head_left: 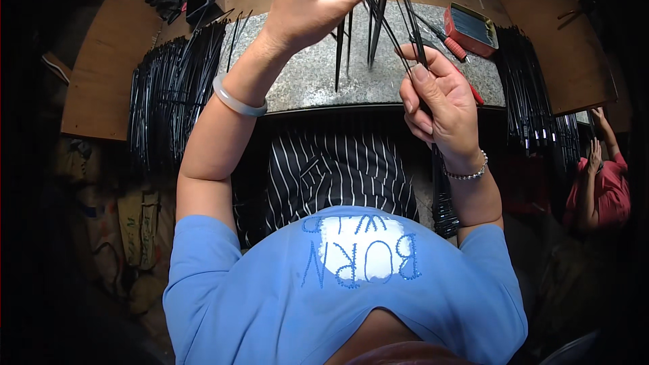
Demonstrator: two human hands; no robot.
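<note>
At the top edge, my left hand [307,3] is raised with its thumb against a cluster of thin black rods [376,23] that look like umbrella ribs. Some of its fingers are cut off by the frame. Lower and to the right, my right hand [443,105] is closed around the same rods, pinching them between thumb and fingers. Several rod ends hang down between the two hands, over the speckled grey worktop [297,78]. How the rods join at the top is out of view.
Bundles of black rods hang at the worktop's left [172,94] and right [531,88]. Pliers with a red handle [454,47] lie near a red tin [470,27]. A black box [203,0] stands far left. Wooden panels flank the table; another person [602,186] sits at right.
</note>
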